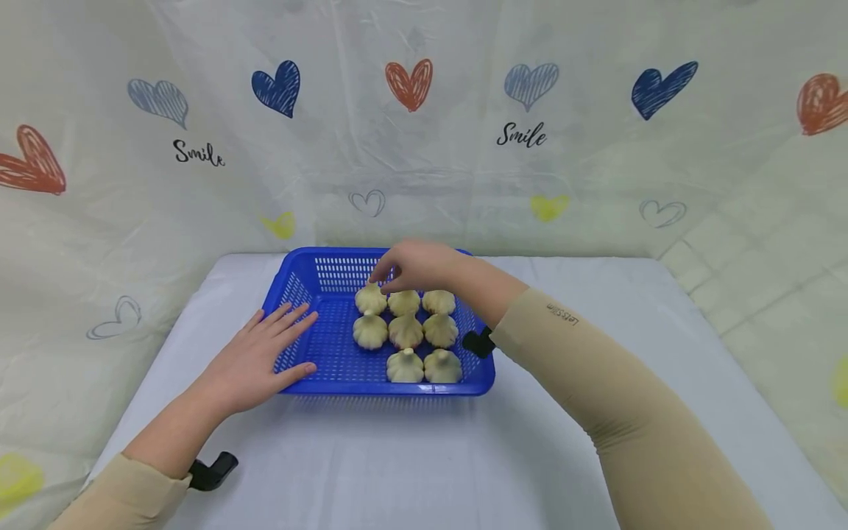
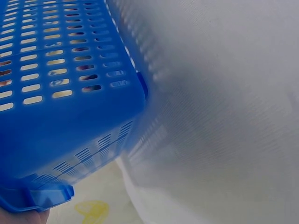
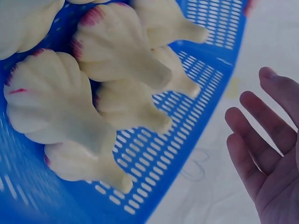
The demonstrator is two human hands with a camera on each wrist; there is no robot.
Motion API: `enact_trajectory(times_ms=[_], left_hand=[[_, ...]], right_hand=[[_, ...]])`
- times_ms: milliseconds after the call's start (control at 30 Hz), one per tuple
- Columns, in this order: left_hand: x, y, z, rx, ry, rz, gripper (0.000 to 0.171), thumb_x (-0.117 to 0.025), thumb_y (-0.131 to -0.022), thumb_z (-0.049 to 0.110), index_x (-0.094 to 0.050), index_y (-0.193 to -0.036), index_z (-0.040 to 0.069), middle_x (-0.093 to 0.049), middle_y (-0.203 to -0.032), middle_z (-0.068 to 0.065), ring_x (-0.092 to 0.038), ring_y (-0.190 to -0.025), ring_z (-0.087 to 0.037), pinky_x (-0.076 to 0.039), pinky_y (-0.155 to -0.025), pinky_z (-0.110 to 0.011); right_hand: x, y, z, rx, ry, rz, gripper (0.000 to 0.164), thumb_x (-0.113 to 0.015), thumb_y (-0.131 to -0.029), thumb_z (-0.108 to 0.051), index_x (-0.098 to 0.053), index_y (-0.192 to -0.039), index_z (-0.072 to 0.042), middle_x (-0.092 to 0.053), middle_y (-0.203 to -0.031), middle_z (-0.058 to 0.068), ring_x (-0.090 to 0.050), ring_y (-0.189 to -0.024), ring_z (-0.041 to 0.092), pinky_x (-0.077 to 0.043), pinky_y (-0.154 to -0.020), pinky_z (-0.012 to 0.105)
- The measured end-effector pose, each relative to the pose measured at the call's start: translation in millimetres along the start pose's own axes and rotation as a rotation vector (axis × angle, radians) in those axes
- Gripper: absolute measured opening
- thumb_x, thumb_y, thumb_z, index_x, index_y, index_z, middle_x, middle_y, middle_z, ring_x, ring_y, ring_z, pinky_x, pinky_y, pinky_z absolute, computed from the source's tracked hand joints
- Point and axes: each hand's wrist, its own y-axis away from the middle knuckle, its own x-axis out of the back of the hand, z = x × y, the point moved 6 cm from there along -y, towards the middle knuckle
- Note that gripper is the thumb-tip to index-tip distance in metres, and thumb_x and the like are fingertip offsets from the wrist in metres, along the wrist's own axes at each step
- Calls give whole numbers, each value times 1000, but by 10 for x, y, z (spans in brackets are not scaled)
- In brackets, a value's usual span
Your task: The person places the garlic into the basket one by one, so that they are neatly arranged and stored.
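A blue plastic basket [image 1: 384, 388] with slotted walls holds several pale garlic bulbs [image 1: 405, 331], standing stem up in rows towards its right side. My left hand [image 1: 255, 364] lies over the basket's left rim, fingers straight and spread. Over the back row, my right hand [image 1: 420, 266] reaches down with its fingertips right at the stem of the back-left bulb [image 1: 370, 300]. In the right wrist view, the right fingers [image 3: 254, 149] are spread and loosely bent, with no bulb between them. Purple streaks mark some bulbs [image 3: 51, 95] there.
The basket stands on a white cloth-covered table [image 1: 371, 471], near its back edge. Behind hangs a pale sheet [image 1: 457, 162] printed with hearts and "Smile". A bare stretch of basket floor [image 1: 331, 331] shows left of the bulbs.
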Motion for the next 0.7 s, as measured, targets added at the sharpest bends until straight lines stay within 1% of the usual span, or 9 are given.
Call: enact_trajectory(times_ms=[133,267,400,500,567,700], left_hand=[[8,16,-2,-2,4,3,80,-55,-95,59,-26,-159,20,-24,-163,-7,-17,-149,-37,-10,-119,-60],[7,24,-6,-5,0,7,80,-54,-95,59,-26,-159,21,-23,-164,-7,-18,-149,-37,-11,-119,-60],[0,39,-20,0,4,9,80,-55,-95,59,-26,-159,20,-23,-164,-7,-17,-149,-37,-11,-119,-60],[1,46,-24,-1,9,16,80,-55,-95,59,-27,-159,20,-24,-163,-7,-17,-149,-37,-11,-119,-59],[-2,40,-23,-6,7,22,80,-54,-95,59,-26,-159,21,-24,-163,-7,-17,-150,-37,-11,-119,-59],[-11,17,-20,-11,5,17,80,-53,-95,60,-25,-159,21,-23,-164,-5,-16,-150,-36,-10,-120,-57]], right_hand=[[82,154,65,4,-71,65,27,-68,-96,-30,-73,-122,-24,-70,-112,-10,-63,-98,7,-53,-85,27],[157,359,126,-3,-101,129,26,-69,-95,-28,-74,-120,-22,-70,-113,-7,-63,-98,8,-53,-88,31],[193,571,213,-18,-69,193,26,-69,-95,-31,-74,-119,-23,-70,-110,-8,-63,-99,11,-53,-88,33],[179,740,309,-38,-41,234,28,-69,-95,-33,-74,-120,-23,-70,-113,-6,-63,-106,15,-53,-92,36],[163,870,375,-55,-36,258,30,-70,-94,-32,-73,-121,-20,-70,-118,-2,-62,-112,19,-51,-96,41],[83,1139,544,-107,-35,301,32,-72,-92,-30,-73,-122,-19,-69,-123,1,-59,-120,24,-48,-101,47]])
